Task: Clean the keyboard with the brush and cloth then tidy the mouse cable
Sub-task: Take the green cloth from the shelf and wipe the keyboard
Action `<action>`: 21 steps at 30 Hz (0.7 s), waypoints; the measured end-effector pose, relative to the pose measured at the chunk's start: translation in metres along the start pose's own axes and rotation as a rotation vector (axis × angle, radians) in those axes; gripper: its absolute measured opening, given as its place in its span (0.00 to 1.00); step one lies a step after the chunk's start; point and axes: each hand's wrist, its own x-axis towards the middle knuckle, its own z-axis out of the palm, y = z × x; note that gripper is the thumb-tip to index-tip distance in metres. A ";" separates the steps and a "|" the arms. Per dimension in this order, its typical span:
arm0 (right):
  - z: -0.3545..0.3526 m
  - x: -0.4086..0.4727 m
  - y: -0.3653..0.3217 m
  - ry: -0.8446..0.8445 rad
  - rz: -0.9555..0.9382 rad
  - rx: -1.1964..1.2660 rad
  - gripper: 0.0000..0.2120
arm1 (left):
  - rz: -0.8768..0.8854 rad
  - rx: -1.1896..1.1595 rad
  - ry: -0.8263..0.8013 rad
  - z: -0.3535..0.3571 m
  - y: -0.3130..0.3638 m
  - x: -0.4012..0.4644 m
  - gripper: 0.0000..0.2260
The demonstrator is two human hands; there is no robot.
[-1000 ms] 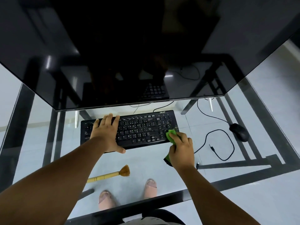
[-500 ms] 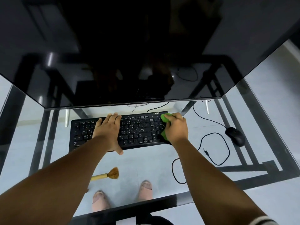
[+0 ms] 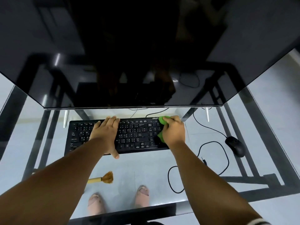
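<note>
A black keyboard (image 3: 134, 135) lies on the glass desk (image 3: 146, 172) below the monitor. My left hand (image 3: 105, 133) rests flat on its left-middle keys, fingers spread, holding nothing. My right hand (image 3: 173, 131) presses a bunched green cloth (image 3: 162, 121) onto the keyboard's right end, over the number pad. A wooden-handled brush (image 3: 103, 178) with brown bristles lies on the glass near the front, partly hidden by my left forearm. The black mouse (image 3: 235, 146) sits to the right, its cable (image 3: 211, 159) looping loosely across the glass, plug end free.
A large dark monitor (image 3: 146, 54) overhangs the back of the desk, close above the keyboard. The desk's black metal frame (image 3: 162, 210) shows through and around the glass. My feet (image 3: 142, 195) are visible on the floor beneath.
My right hand slid the green cloth from the keyboard's lower right corner up to its top right corner. My left hand stayed on the keys.
</note>
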 end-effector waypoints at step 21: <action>0.003 -0.019 -0.001 -0.161 -0.471 0.000 0.26 | -0.009 -0.048 0.015 -0.001 -0.001 -0.003 0.67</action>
